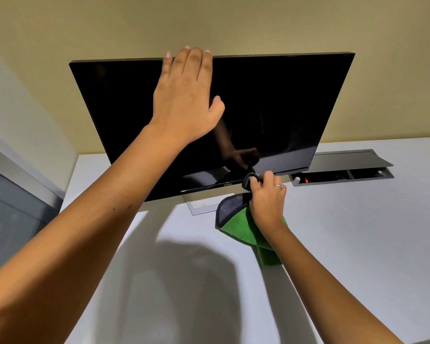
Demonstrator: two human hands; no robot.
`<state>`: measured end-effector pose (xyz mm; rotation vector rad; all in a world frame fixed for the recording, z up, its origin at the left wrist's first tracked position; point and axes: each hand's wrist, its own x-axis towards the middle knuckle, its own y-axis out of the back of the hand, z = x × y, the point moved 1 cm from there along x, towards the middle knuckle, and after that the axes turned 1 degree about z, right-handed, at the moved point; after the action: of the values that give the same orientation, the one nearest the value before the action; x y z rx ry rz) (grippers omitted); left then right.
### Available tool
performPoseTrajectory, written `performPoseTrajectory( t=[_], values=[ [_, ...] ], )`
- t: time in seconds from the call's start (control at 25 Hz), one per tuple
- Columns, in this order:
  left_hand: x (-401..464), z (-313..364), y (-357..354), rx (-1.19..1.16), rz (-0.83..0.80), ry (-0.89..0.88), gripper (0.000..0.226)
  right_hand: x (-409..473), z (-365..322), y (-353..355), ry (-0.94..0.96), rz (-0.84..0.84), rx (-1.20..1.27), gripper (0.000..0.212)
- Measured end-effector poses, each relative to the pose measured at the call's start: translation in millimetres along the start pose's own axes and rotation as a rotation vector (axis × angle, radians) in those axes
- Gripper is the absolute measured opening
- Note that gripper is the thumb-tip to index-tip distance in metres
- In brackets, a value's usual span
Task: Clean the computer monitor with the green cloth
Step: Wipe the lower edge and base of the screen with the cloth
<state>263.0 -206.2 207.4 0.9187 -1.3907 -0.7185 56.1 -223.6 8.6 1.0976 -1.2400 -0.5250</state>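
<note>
- My left hand (184, 95) lies flat, fingers over the top edge of the computer monitor (271, 108), far on the desk (358, 232); I judge it tippy and fragile
- My right hand (267, 197) pinches the soft, limp green cloth (241, 227) bunched at the bottom bezel

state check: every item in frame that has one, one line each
monitor: screen dark, upright on its stand, tilted
left hand: flat on the screen's front, fingertips over the top edge
right hand: grips the cloth at the monitor's bottom edge
green cloth: bunched, most of it hanging below the hand
cable box lid: raised open
desk: white, carries the monitor
</note>
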Motion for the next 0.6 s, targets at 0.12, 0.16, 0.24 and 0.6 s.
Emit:
performPoseTrajectory(
  t=[0.12,0.16,0.24,0.6],
  values=[
    [-0.1,1.0,0.4,0.003,0.001,0.002,0.073,-2.3,-11.8,-0.7,0.001,0.002,0.023,0.023],
    [-0.3,1.6,0.4,0.003,0.005,0.003,0.073,-2.8,-16.7,-1.3,0.004,0.019,0.037,0.021],
    [-0.5,2.1,0.4,-0.003,0.01,0.004,0.072,-3.5,-29.1,-2.0,0.018,0.046,0.069,0.033],
    [-0.3,1.7,0.3,0.001,0.005,0.007,0.072,-21.0,-50.8,-4.9,0.299,-0.001,0.285,0.037]
  ],
)
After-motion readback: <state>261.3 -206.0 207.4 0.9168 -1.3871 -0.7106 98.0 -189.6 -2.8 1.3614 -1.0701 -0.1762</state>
